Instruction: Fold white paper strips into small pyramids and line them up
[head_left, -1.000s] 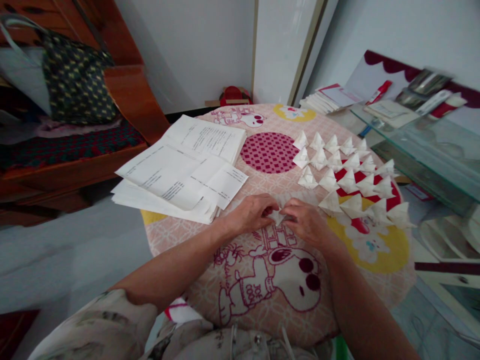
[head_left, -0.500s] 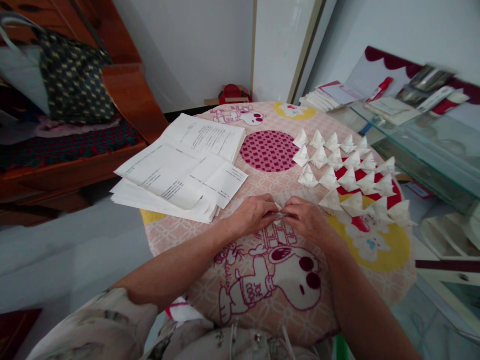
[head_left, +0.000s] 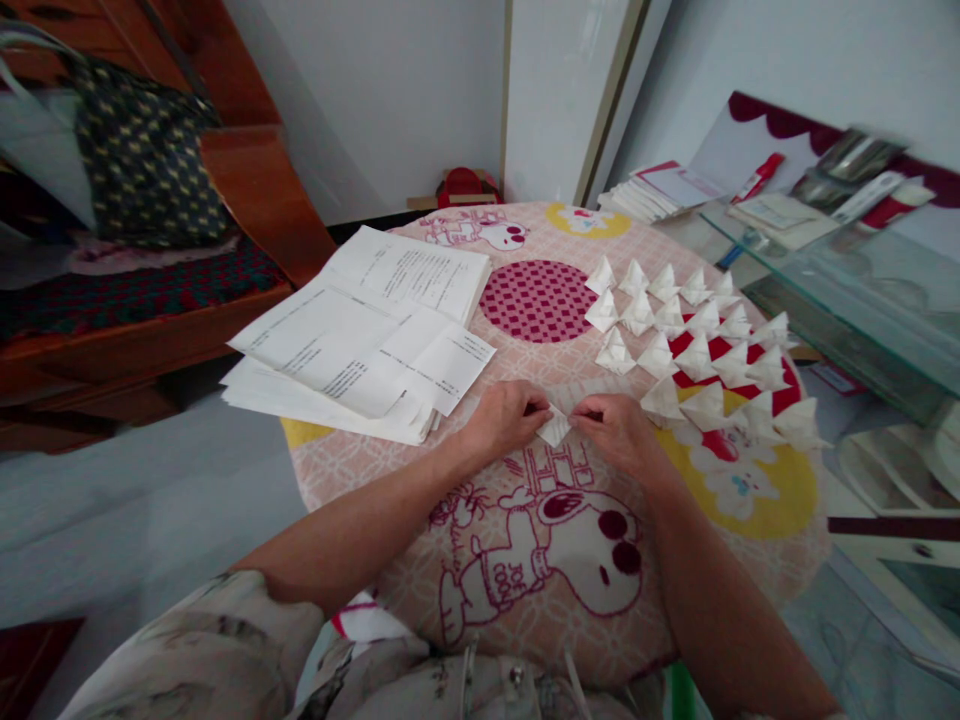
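pinching a small folded paper (head_left: 556,427) in left hand (head_left: 511,415), fingers closed on its upper left edge. holding right hand (head_left: 616,430) at the opposite corner, fingertips drawn together; can't tell if gripping or just touching. located between both hands, over near half of cloth-covered desk (head_left: 757,575); can't tell if resting or lifted. standing in rows right of right hand: peaked white pieces (head_left: 696,360), some over red and yellow patches. lying left of left hand: printed sheets (head_left: 360,335), stacked, overhanging desk edge. printed on cloth, nearer the body: cartoon dog (head_left: 517,578). sitting off left, on wooden bench (head_left: 255,180): patterned bag (head_left: 146,165).
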